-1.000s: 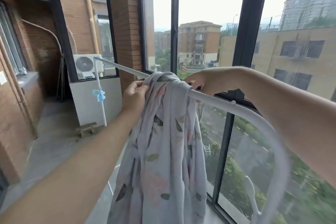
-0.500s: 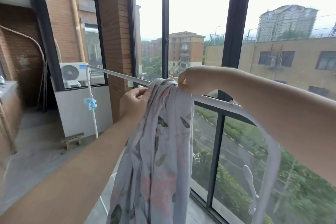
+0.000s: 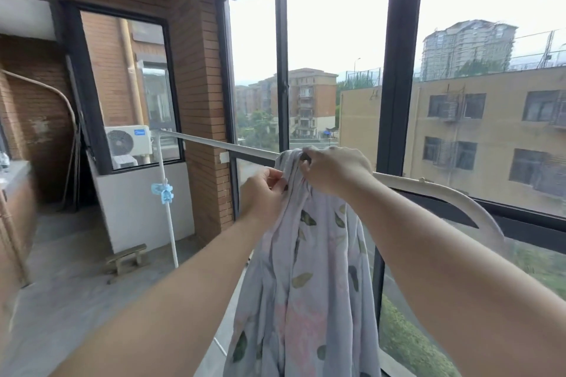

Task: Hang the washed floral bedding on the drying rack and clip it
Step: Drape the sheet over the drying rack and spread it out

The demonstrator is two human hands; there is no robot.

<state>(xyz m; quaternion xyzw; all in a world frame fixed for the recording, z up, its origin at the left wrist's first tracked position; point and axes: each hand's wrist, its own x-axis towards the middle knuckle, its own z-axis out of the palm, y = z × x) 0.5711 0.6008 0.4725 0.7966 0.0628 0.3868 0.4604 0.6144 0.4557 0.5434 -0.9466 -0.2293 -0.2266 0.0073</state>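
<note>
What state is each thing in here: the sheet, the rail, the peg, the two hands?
floral bedding, draped over the rail, bunched, no clip visible on it.
drying rack rail, horizontal, carrying the bedding.
blue clip, clamped on the rack's upright pole, apart from the bedding.
left hand, pinches the bedding below the rail.
right hand, grips the bedding atop the rail.

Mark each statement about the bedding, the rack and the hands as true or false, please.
1. The floral bedding hangs over the rack bar. True.
2. The left hand and the right hand both grip the bedding. True.
3. The blue clip fastens the bedding. False: it sits on the rack post, apart from the bedding.
4. The bedding is spread flat along the bar. False: it hangs bunched in one place.
</note>
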